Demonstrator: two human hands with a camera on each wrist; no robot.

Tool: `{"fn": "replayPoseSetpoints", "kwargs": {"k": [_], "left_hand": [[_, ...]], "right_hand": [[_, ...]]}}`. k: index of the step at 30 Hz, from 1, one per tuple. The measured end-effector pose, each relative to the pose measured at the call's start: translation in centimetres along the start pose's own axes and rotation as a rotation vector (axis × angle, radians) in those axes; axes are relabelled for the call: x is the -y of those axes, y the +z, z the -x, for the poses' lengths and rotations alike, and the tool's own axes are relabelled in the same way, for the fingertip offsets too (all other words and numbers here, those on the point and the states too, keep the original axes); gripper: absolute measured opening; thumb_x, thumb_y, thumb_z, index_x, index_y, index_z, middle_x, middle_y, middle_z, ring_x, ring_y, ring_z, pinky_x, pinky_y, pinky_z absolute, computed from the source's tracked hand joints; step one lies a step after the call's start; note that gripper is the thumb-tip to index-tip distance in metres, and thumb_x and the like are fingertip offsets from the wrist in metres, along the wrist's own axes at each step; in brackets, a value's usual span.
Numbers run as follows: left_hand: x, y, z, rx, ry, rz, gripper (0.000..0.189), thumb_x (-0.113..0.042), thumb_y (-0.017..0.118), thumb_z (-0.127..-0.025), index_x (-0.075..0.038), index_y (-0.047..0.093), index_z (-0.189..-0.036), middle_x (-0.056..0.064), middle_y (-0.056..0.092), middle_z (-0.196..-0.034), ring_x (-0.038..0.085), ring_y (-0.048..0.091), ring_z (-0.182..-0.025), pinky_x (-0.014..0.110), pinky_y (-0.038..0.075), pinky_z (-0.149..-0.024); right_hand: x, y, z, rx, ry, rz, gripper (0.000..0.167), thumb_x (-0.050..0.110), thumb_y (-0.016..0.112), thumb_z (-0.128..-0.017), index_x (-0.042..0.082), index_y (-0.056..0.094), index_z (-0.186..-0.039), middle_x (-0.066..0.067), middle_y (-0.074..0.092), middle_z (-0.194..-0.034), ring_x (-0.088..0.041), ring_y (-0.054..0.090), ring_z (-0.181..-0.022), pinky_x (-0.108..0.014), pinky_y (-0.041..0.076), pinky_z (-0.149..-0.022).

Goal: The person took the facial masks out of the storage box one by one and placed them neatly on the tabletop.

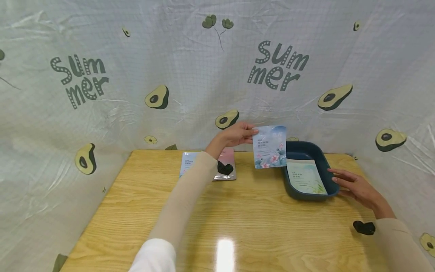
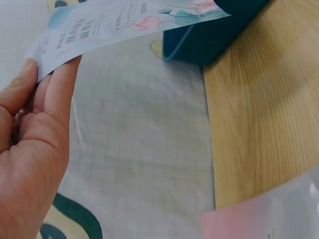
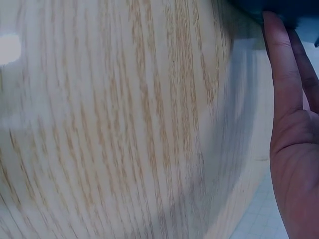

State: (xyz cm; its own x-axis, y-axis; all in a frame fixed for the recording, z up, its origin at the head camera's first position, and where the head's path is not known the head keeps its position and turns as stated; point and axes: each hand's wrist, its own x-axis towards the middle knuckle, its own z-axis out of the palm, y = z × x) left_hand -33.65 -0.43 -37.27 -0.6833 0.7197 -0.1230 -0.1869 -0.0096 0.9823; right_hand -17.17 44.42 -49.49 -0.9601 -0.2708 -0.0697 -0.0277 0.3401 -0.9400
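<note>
My left hand [image 1: 238,134] pinches the upper left edge of a blue face mask packet [image 1: 270,147] printed with pink lotus flowers. The packet hangs upright in the air, just left of a dark blue basin [image 1: 295,193] and overlapping its rim. Inside the basin lies a pale green mask packet [image 1: 306,176]. My right hand [image 1: 357,187] touches the basin's right side with fairly straight fingers; the right wrist view shows the fingers [image 3: 283,64] against its wall. In the left wrist view, thumb and fingers hold the packet [image 2: 124,30] by one end.
On the table [image 1: 258,223], behind my left forearm, lie another blue packet [image 1: 187,161] and a pink packet [image 1: 227,155]. A dark heart-shaped patch [image 1: 225,168] shows over the pink one; another dark patch [image 1: 364,227] appears near my right wrist. A patterned curtain [image 1: 190,75] stands behind the table.
</note>
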Motion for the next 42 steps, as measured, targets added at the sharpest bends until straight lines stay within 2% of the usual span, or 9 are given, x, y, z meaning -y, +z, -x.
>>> {"fn": "replayPoseSetpoints", "kwargs": {"k": [5,15,17,19,23,26,29,35,42], "left_hand": [[0.8,-0.9,0.6,-0.036,-0.008,-0.005,0.021,-0.004,0.048,-0.107,0.008,0.065,-0.106,0.019,0.071,-0.109,0.025,0.072,-0.100,0.041,0.056,-0.094],[4.0,-2.3,0.4,-0.098,-0.096,-0.021,0.020,-0.005,0.051,-0.106,0.001,0.064,-0.093,0.010,0.069,-0.095,0.017,0.070,-0.088,0.053,0.041,-0.111],[4.8,-2.6,0.3,-0.098,-0.099,-0.035,0.024,-0.005,0.051,-0.106,-0.001,0.060,-0.085,0.008,0.066,-0.086,0.014,0.066,-0.081,0.050,0.046,-0.107],[5.6,-2.8,0.2,-0.107,-0.098,-0.061,0.031,-0.005,0.052,-0.106,-0.004,0.054,-0.075,0.004,0.055,-0.074,0.011,0.056,-0.068,0.041,0.048,-0.093],[7.2,-3.2,0.0,-0.149,-0.090,-0.077,0.037,-0.005,0.053,-0.105,-0.006,0.042,-0.070,0.002,0.038,-0.069,0.015,0.033,-0.065,0.041,0.034,-0.078],[8.1,-3.3,-0.1,-0.207,-0.088,-0.082,0.035,-0.006,0.056,-0.104,-0.005,0.044,-0.072,0.002,0.044,-0.073,0.017,0.036,-0.070,0.042,0.037,-0.081],[8.7,-3.2,-0.3,-0.270,-0.080,-0.094,0.040,-0.005,0.058,-0.103,-0.006,0.036,-0.069,0.003,0.042,-0.073,0.018,0.034,-0.069,0.044,0.036,-0.082],[9.5,-2.7,-0.7,-0.398,-0.080,-0.110,0.041,-0.004,0.065,-0.100,-0.007,0.036,-0.069,0.002,0.049,-0.075,0.018,0.044,-0.071,0.042,0.044,-0.082],[10.0,-2.7,-1.2,-0.515,-0.102,-0.153,0.024,-0.006,0.071,-0.096,-0.005,0.054,-0.080,0.000,0.060,-0.080,0.014,0.059,-0.073,0.045,0.055,-0.089]], "right_hand": [[0.1,0.1,0.0,-0.004,0.006,0.008,0.049,0.015,0.049,-0.109,0.006,0.038,-0.156,0.028,0.046,-0.132,0.008,0.059,-0.108,-0.024,0.058,-0.081],[0.3,0.2,0.0,-0.003,0.003,-0.006,0.048,0.015,0.050,-0.109,0.006,0.040,-0.155,0.029,0.047,-0.132,0.006,0.060,-0.108,-0.025,0.058,-0.080],[0.3,0.1,-0.1,-0.006,0.001,0.003,0.049,0.016,0.050,-0.109,0.005,0.040,-0.156,0.029,0.046,-0.133,0.007,0.059,-0.108,-0.024,0.058,-0.080],[0.3,0.1,-0.1,-0.007,0.003,0.020,0.050,0.017,0.050,-0.109,0.005,0.039,-0.156,0.029,0.045,-0.133,0.009,0.057,-0.110,-0.023,0.057,-0.081],[0.2,0.0,-0.2,-0.004,0.012,0.045,0.052,0.021,0.051,-0.109,0.006,0.037,-0.157,0.028,0.041,-0.135,0.013,0.054,-0.113,-0.020,0.055,-0.084],[0.1,-0.1,-0.3,-0.004,0.019,0.044,0.052,0.021,0.051,-0.109,0.006,0.038,-0.157,0.025,0.041,-0.136,0.012,0.054,-0.113,-0.021,0.055,-0.085],[0.0,-0.1,-0.3,-0.011,0.028,0.047,0.052,0.022,0.052,-0.109,0.006,0.038,-0.157,0.026,0.041,-0.136,0.013,0.054,-0.113,-0.020,0.055,-0.085],[-0.2,-0.1,-0.4,-0.012,0.021,0.039,0.051,0.021,0.052,-0.109,0.005,0.039,-0.156,0.027,0.043,-0.135,0.012,0.055,-0.113,-0.021,0.055,-0.086],[-0.1,-0.2,-0.4,-0.024,0.039,0.048,0.053,0.024,0.053,-0.108,0.004,0.039,-0.155,0.025,0.043,-0.135,0.012,0.055,-0.113,-0.021,0.055,-0.086]]}}
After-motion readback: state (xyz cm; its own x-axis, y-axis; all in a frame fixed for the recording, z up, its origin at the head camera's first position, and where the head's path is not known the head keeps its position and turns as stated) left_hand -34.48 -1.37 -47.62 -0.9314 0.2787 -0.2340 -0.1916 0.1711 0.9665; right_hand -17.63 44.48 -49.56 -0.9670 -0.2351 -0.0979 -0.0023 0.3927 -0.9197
